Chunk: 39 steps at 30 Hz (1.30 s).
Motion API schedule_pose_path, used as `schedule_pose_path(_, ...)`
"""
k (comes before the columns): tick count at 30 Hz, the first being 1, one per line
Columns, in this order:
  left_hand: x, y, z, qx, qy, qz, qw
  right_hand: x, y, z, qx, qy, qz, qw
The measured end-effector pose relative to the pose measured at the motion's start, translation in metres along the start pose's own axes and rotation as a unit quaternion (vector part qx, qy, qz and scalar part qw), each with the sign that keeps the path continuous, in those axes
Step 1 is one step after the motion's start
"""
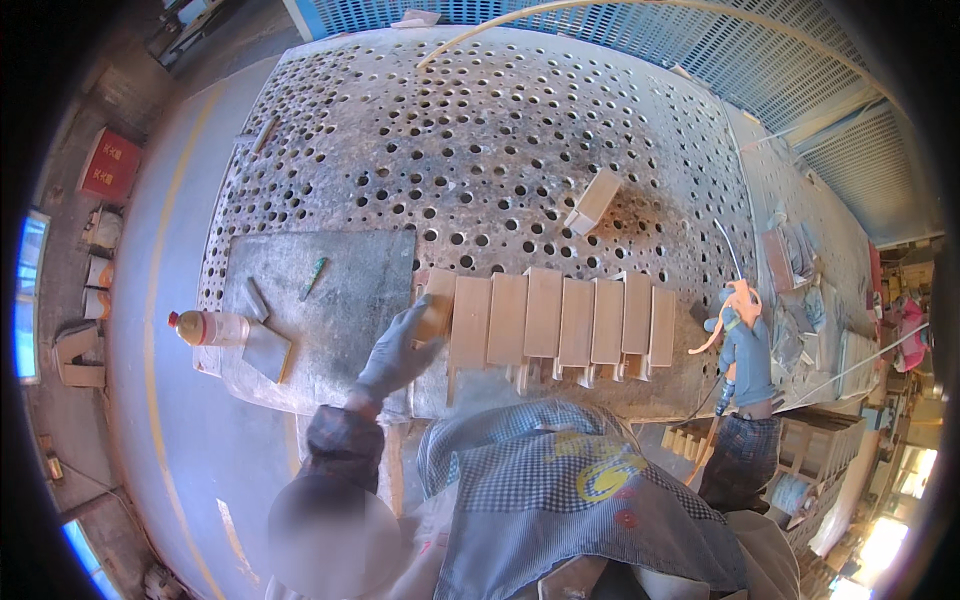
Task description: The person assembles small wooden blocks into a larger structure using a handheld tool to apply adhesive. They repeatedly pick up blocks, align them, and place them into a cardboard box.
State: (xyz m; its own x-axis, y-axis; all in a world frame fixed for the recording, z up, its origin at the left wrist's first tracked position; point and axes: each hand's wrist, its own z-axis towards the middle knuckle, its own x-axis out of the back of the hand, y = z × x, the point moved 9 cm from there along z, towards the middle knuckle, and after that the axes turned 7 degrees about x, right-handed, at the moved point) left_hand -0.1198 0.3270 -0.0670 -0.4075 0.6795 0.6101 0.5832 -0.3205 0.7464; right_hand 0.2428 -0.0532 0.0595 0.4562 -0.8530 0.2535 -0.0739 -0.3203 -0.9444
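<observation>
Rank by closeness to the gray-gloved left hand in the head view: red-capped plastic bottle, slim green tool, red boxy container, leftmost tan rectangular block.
1. Leftmost tan block: upper right, touching the left hand.
2. Slim green tool: upper left.
3. Red-capped bottle: farther left.
4. Red container: far left, past the bottle.

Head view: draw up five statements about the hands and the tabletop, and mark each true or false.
1. The left hand is at the left end of the row of wooden pieces. True.
2. The right hand holds nothing. False: the right hand holds a peach-coloured tool.
3. The bottle with the red cap is left of the row. True.
4. The slim green item lies on the dark sheet. True.
5. The lone wooden piece lies on the dark sheet. False: the lone wooden piece lies on the perforated tabletop.
</observation>
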Motion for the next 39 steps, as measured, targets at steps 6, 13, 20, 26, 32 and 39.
schedule_pose_path(6, -0.019, -0.009, -0.005, 0.064, -0.067, -0.236, 0.967, -0.014, 0.002, -0.025, 0.005, -0.046, -0.089, 0.995)
schedule_pose_path(13, -0.04, 0.0, -0.012, 0.022, -0.102, -0.155, 0.982, -0.095, -0.044, -0.104, 0.091, -0.373, -0.381, 0.841)
schedule_pose_path(20, -0.049, 0.003, -0.008, -0.005, -0.108, -0.122, 0.987, -0.127, -0.071, -0.118, 0.187, -0.41, -0.419, 0.788)
schedule_pose_path(26, -0.036, 0.029, -0.006, 0.043, -0.126, -0.182, 0.974, -0.134, -0.071, -0.096, 0.025, -0.318, -0.368, 0.874)
schedule_pose_path(32, 0.012, 0.149, 0.093, -0.202, 0.061, 0.091, 0.973, -0.081, -0.056, -0.075, -0.004, -0.207, -0.145, 0.967)
schedule_pose_path(39, -0.175, 0.244, 0.238, -0.198, 0.013, 0.277, 0.94, -0.032, -0.049, -0.056, 0.088, -0.135, -0.257, 0.953)
